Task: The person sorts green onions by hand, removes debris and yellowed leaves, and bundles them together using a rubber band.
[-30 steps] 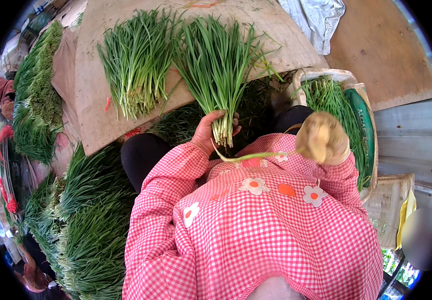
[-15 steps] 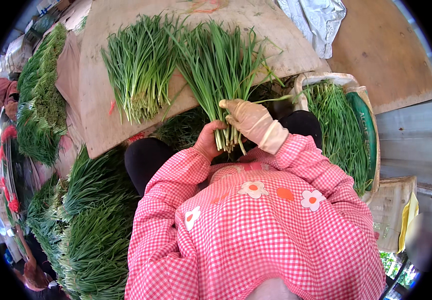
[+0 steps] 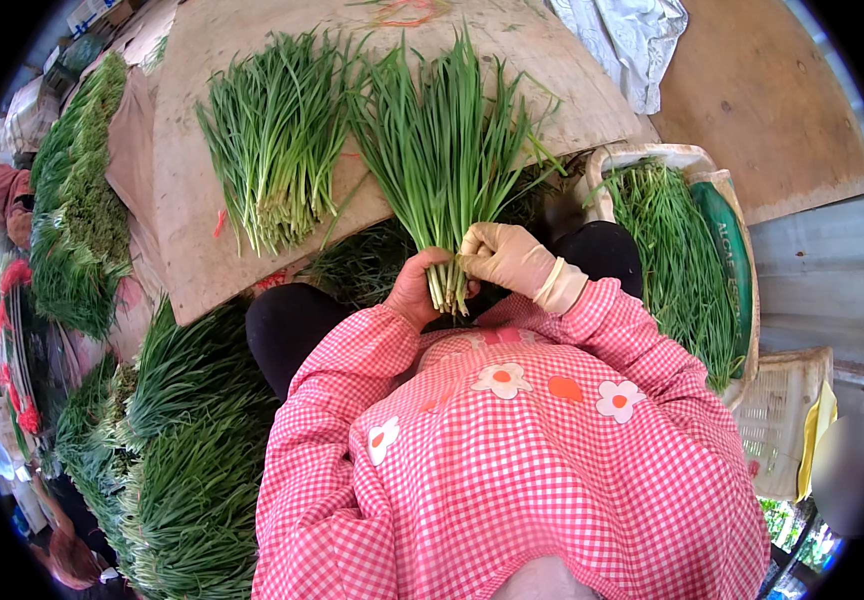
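A bunch of garlic chives (image 3: 449,150) is held upright, its green leaves leaning over the near edge of the wooden board (image 3: 282,275). My bare left hand (image 3: 419,287) is wrapped round the pale stalks near their cut ends. A thin cream-coloured glove covers my right hand (image 3: 508,258). Its fingers are closed in a pinch against the right side of the stalks, just above my left hand; the fingertips are partly hidden. To the left, a second bunch of garlic chives (image 3: 277,150) lies on the board with its stalk ends toward me.
A white crate (image 3: 602,200) full of chives and a green bag (image 3: 720,250) stand at my right. Large heaps of chives (image 3: 192,480) lie at my left, with another long pile (image 3: 72,200) farther off. A silvery sheet (image 3: 637,45) lies at the back right.
My right hand has moved slightly right and down, its fingers now curled in. The yellowish stalk stretching right from it is gone from sight. The held bunch looks narrower, its stalk ends closer together.
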Demonstrator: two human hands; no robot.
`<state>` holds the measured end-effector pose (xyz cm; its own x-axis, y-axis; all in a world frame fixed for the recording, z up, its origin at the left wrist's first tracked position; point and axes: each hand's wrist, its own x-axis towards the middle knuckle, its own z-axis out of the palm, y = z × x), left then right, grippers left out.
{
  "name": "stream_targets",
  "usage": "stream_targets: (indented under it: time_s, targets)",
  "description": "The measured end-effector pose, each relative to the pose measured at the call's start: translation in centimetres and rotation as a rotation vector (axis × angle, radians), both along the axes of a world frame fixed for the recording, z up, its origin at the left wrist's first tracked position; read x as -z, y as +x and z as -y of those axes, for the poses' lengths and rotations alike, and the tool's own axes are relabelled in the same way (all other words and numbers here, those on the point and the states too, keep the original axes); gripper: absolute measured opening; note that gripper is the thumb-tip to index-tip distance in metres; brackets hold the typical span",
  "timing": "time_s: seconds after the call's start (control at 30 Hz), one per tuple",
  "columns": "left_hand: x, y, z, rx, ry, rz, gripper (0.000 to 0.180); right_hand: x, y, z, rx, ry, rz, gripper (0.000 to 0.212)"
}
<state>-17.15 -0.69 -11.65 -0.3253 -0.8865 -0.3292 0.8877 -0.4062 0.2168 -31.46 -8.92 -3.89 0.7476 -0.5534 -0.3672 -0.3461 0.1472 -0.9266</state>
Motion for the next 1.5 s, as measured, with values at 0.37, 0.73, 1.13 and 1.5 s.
stream_targets:
  time_s: [0.37, 0.73, 1.13, 1.5]
  targets:
    - [0.9, -0.3, 0.6, -0.022, 0.061, 0.027, 0.03, -4.3, -0.9, -3.3, -0.32, 0.46, 0.221, 0.014]
    - [-1.0, 0.1, 0.5, -0.049, -0.012, -0.121, 0.029, -12.4, -13.0, 3.1, -0.226, 0.154, 0.871, 0.018]
    - [-4.7, -0.1, 1.3, -0.313, -0.399, 1.251, 0.038, -0.9, -1.2, 0.6, -0.2, -0.32, -0.005, 0.08]
    - [-4.7, -1.2, 0.8, 0.041, -0.242, 2.011, 0.092, 4.9, 2.9, -0.3, 0.387, 0.458, 0.438, 0.039]
